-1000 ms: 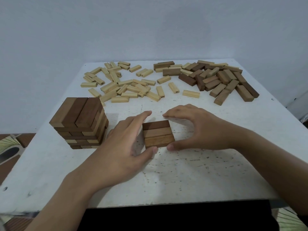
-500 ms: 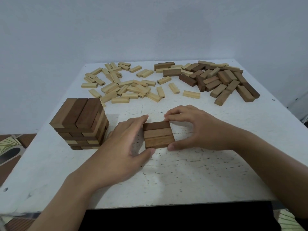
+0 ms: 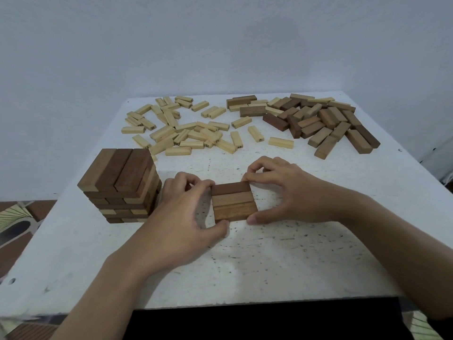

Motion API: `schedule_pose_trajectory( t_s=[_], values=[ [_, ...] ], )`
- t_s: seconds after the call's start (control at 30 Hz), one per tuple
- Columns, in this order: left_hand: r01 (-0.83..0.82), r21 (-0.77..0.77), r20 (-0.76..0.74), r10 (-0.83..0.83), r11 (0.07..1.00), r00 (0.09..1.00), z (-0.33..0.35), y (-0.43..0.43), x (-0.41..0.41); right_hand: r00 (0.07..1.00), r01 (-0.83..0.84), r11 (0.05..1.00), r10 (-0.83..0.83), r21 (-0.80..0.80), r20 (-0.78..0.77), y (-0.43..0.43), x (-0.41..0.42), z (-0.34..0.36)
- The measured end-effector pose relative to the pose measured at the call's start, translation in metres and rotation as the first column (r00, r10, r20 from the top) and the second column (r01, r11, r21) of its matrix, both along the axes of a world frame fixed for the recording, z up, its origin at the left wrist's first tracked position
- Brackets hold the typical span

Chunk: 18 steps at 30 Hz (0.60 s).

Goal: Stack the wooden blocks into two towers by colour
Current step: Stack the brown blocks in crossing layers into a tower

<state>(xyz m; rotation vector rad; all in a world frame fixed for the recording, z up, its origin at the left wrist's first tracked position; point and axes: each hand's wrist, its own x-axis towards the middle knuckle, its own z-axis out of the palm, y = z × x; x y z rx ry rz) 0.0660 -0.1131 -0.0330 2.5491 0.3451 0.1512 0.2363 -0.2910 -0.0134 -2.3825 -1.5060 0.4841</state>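
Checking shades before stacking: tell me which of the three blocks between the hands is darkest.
The far block in the row: deep reddish brown, while the middle block and near block are lighter, honey brown.

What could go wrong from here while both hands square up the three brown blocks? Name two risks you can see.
1. The left hand sits close beside the brown tower; a sideways nudge of it might topple the tower.
2. That hand and the right hand pinch the three-block row at its corners; an uneven squeeze could skew the blocks.
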Motion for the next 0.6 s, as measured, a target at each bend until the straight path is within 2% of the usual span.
schedule_pose_trajectory(
  t_s=[0.37,0.47,0.6],
  values=[
    [0.063,-0.087,-0.021,-0.065,0.994,0.998,0.001,0.003,0.004,0.998,-0.058,0.997,0.058,0.041,-0.007,-0.006,0.004,-0.001],
    [0.068,-0.132,-0.001,-0.068,0.989,0.998,0.002,0.001,0.004,0.995,-0.052,0.99,0.063,0.132,-0.073,-0.013,0.005,-0.003],
    [0.088,-0.174,0.108,-0.07,0.981,0.992,0.014,-0.005,0.002,0.987,-0.017,0.94,0.071,0.34,-0.147,-0.02,0.002,-0.001]
  ],
)
